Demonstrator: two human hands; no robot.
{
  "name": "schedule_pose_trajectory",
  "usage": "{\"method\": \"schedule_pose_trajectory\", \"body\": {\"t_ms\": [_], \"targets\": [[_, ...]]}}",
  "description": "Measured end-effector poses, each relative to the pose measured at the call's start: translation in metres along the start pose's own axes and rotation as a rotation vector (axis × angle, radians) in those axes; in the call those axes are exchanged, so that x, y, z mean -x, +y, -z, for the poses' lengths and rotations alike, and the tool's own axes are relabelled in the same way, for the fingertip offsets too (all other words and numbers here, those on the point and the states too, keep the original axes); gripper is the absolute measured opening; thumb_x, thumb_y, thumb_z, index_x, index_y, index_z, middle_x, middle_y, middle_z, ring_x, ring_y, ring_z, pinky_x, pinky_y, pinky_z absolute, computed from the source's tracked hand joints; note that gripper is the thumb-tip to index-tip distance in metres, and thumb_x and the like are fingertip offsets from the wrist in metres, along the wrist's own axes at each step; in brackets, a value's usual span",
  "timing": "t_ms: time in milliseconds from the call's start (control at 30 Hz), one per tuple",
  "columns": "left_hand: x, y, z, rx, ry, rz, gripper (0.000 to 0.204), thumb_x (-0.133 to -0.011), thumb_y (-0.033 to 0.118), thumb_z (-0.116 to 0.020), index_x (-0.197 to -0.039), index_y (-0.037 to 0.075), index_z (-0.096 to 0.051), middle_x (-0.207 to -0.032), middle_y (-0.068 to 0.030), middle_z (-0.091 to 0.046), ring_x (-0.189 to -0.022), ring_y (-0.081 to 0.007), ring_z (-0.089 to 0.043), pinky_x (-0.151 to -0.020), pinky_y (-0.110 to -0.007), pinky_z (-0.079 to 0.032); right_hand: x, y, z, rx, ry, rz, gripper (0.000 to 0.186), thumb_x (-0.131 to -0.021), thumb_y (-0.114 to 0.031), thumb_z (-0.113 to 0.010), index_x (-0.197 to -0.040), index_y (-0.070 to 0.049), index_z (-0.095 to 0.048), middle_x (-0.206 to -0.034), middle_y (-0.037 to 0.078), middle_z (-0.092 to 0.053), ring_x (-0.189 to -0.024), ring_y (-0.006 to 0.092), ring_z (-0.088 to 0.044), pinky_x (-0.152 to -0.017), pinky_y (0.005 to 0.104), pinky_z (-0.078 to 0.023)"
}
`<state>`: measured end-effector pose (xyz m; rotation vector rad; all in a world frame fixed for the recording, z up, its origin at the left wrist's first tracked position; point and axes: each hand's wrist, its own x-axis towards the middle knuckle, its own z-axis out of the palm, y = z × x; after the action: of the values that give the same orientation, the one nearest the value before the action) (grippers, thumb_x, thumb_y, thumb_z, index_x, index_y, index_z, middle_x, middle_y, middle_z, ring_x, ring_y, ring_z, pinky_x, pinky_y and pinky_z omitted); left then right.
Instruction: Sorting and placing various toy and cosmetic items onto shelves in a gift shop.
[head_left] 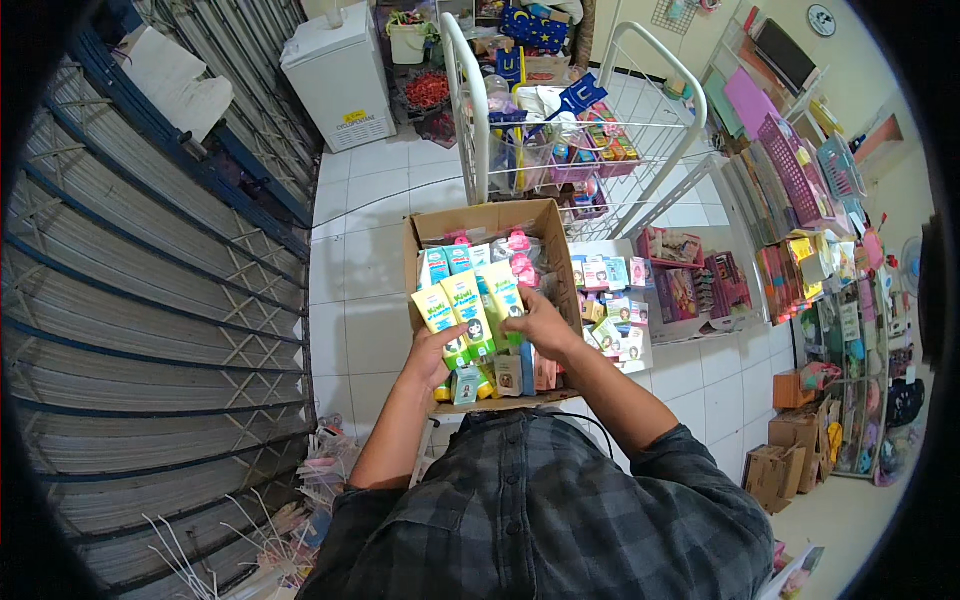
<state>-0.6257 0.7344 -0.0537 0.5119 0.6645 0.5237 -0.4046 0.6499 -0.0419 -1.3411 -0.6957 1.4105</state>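
My left hand (432, 350) grips two yellow-and-green tubes (462, 300) side by side above an open cardboard box (552, 228). My right hand (540, 325) is closed on a similar yellow-and-green tube (500, 283) just to their right. In the box are turquoise packs (435, 262), pink-capped items (522, 265), and small cartons (508, 375) near the front, partly hidden by what I hold.
Beside the box on the right lies a white surface with several small boxes (630, 343). A white wire trolley (690, 105) stands behind it, a white chest appliance (335, 75) at back left. Metal folding shutters (150, 300) line the left; shelves (865, 350) and cartons (775, 470) the right.
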Motion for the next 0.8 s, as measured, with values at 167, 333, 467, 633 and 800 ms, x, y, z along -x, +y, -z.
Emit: {"method": "schedule_pose_trajectory", "body": {"t_ms": [167,333,467,633,800], "targets": [[0.000,-0.003,-0.004,-0.048,-0.010,0.027,0.047,-0.098,0.000,-0.066,-0.143,-0.004,-0.054,-0.137,-0.0192,-0.066,-0.121,-0.0313,-0.069,-0.102,-0.045,-0.058,0.030,-0.007,-0.019,-0.024,0.068,0.029,0.054,-0.092,0.003,-0.070,-0.142,0.001,-0.049,-0.127,0.010,-0.067,-0.113,0.0187,-0.066,-0.099,0.0340,-0.052],[0.001,-0.003,-0.024,-0.124,-0.072,0.088,0.049,-0.097,-0.001,-0.066,-0.144,-0.004,-0.053,-0.139,-0.0194,-0.064,-0.123,-0.0313,-0.068,-0.103,-0.045,-0.058,0.053,-0.011,-0.011,-0.124,0.145,-0.012,0.051,-0.095,0.003,-0.069,-0.141,0.001,-0.047,-0.127,0.012,-0.067,-0.115,0.0180,-0.066,-0.104,0.0342,-0.051],[0.002,-0.012,-0.055,-0.187,-0.112,0.113,0.047,-0.097,-0.002,-0.065,-0.143,-0.005,-0.054,-0.136,-0.0196,-0.066,-0.120,-0.0315,-0.069,-0.101,-0.046,-0.058,0.080,-0.002,0.003,-0.176,0.258,0.078,0.051,-0.094,0.002,-0.071,-0.139,0.002,-0.047,-0.124,0.011,-0.069,-0.110,0.0180,-0.068,-0.097,0.0325,-0.055],[0.006,-0.046,-0.107,-0.304,-0.185,0.145,0.044,-0.096,-0.004,-0.065,-0.139,-0.005,-0.057,-0.131,-0.0190,-0.069,-0.115,-0.0308,-0.071,-0.098,-0.045,-0.060,0.146,-0.020,0.026,-0.357,0.367,0.082,0.058,-0.090,0.000,-0.076,-0.139,0.004,-0.045,-0.123,0.015,-0.067,-0.109,0.0191,-0.068,-0.094,0.0327,-0.056],[0.011,-0.102,-0.174,-0.352,-0.312,0.249,0.043,-0.095,-0.004,-0.067,-0.137,-0.005,-0.058,-0.128,-0.0173,-0.071,-0.112,-0.0284,-0.072,-0.096,-0.042,-0.060,0.216,0.004,0.079,-0.368,0.522,0.204,0.059,-0.090,0.004,-0.076,-0.140,0.002,-0.045,-0.124,0.013,-0.068,-0.112,0.0209,-0.070,-0.096,0.0358,-0.058]]}}
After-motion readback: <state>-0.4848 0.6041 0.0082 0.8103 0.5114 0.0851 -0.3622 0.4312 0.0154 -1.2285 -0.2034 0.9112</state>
